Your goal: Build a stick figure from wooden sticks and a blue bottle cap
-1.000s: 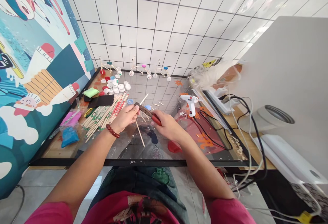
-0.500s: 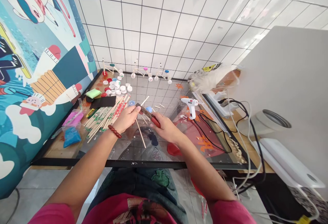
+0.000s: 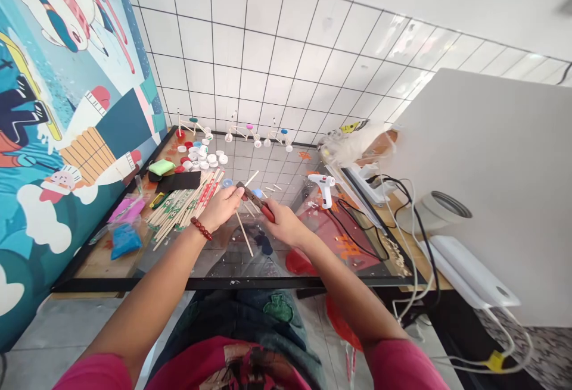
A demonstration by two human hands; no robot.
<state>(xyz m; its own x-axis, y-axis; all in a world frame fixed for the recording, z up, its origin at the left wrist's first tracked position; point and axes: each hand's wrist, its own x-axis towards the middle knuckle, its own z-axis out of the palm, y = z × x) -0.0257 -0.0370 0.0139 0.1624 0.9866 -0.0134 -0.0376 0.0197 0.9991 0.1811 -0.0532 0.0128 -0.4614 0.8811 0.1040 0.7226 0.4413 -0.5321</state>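
Note:
My right hand point(image 3: 286, 223) is closed around the red handles of a pair of pliers point(image 3: 254, 197). The jaws point up and left, meeting the fingertips of my left hand point(image 3: 222, 206). Those fingers are pinched on a thin wooden stick point(image 3: 251, 178), whose pale end sticks out past the jaws; its other end is hidden. Whether the jaws bite into the stick is too small to tell. Below my left hand lies another wooden stick point(image 3: 245, 235). A blue cap point(image 3: 257, 193) is partly visible behind the pliers, beside several short cut pieces point(image 3: 273, 188).
Left of my hands lie a pile of chopsticks point(image 3: 179, 217), bottle caps point(image 3: 203, 155), a black sheet point(image 3: 179, 181) and bagged blue clay point(image 3: 126, 240). Small stick-and-cap models point(image 3: 250, 134) stand along the back. To the right is a white glue gun point(image 3: 322, 184) with a black cord.
The camera view has tilted and shifted slightly. My hands stay together at the pliers and stick, with the right hand a little closer in.

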